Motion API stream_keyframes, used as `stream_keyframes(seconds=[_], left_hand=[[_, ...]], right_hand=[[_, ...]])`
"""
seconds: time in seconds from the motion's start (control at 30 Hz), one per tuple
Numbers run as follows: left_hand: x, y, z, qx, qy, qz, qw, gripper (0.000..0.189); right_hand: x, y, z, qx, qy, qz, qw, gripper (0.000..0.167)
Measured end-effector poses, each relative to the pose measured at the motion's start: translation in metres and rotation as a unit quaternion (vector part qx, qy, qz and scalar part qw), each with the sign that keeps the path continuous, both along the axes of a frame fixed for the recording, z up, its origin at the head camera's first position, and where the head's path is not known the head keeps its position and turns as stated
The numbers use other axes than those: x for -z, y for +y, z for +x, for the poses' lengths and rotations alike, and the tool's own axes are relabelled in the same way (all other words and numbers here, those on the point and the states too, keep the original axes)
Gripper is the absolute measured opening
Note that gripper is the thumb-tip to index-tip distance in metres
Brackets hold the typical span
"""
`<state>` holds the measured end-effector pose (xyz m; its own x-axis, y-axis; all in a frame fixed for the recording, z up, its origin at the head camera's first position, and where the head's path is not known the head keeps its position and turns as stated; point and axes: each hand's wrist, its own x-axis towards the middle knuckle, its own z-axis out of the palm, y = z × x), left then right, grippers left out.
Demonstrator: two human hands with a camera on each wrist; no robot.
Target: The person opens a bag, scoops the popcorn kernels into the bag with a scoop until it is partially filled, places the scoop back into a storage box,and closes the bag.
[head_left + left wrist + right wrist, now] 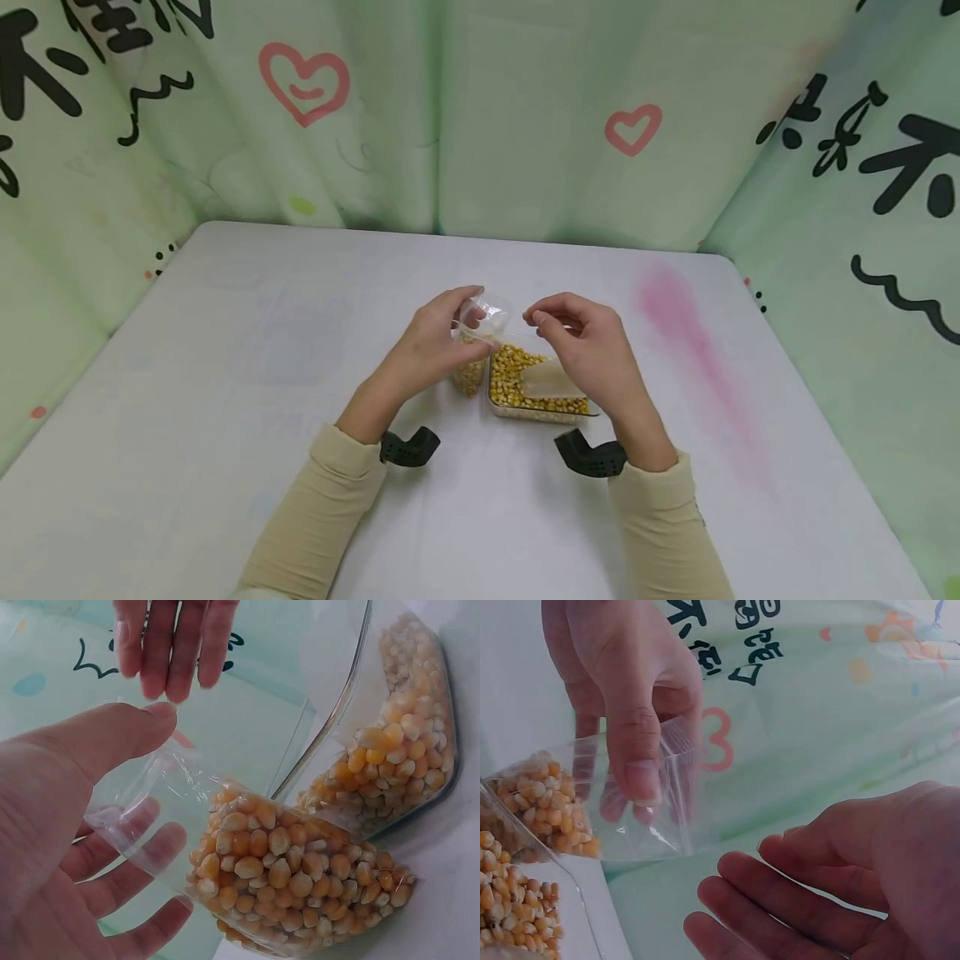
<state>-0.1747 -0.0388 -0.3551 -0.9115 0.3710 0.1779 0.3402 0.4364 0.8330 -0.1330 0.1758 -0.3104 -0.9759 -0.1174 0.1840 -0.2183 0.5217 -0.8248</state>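
Note:
My left hand (438,333) holds a clear zip bag (169,802) near its mouth, thumb on one side and fingers on the other. Yellow corn kernels (292,877) fill the bag's lower part, which hangs beside a clear rectangular container (543,415). That container is filled with corn kernels (510,375) too. A pale, flat-looking object (551,379), its kind unclear, lies on them, partly hidden by the right hand. My right hand (585,333) hovers above the container's right side, apart from the bag. Its fingers (780,900) are loosely bent and nothing shows between them.
A white-covered table (225,333) carries everything, with a pink stain (682,325) at the right. Pale green curtains (510,125) with hearts and black lettering enclose the back and sides. Black wrist straps (592,457) sit at both cuffs.

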Motion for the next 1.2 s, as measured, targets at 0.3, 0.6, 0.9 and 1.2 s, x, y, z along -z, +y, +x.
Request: stream_keyframes(seconds=[0.3, 0.6, 0.9, 1.2], left_hand=[[-0.003, -0.004, 0.0, 0.02, -0.026, -0.012, 0.9994, 0.084], [-0.004, -0.018, -0.006, 0.101, -0.063, -0.002, 0.9929, 0.081], [-0.004, -0.024, -0.007, 0.12, -0.071, 0.01, 0.9902, 0.069], [-0.001, -0.018, -0.007, 0.069, -0.061, 0.038, 0.995, 0.05]], right_hand=[[0.008, -0.003, -0.004, -0.009, -0.019, 0.002, 0.9998, 0.016], [0.012, -0.007, -0.003, -0.027, -0.028, 0.014, 0.9991, 0.016], [0.012, -0.016, 0.0, -0.044, -0.033, 0.023, 0.9982, 0.018], [0.015, -0.021, 0.002, -0.058, -0.047, 0.013, 0.9971, 0.018]])
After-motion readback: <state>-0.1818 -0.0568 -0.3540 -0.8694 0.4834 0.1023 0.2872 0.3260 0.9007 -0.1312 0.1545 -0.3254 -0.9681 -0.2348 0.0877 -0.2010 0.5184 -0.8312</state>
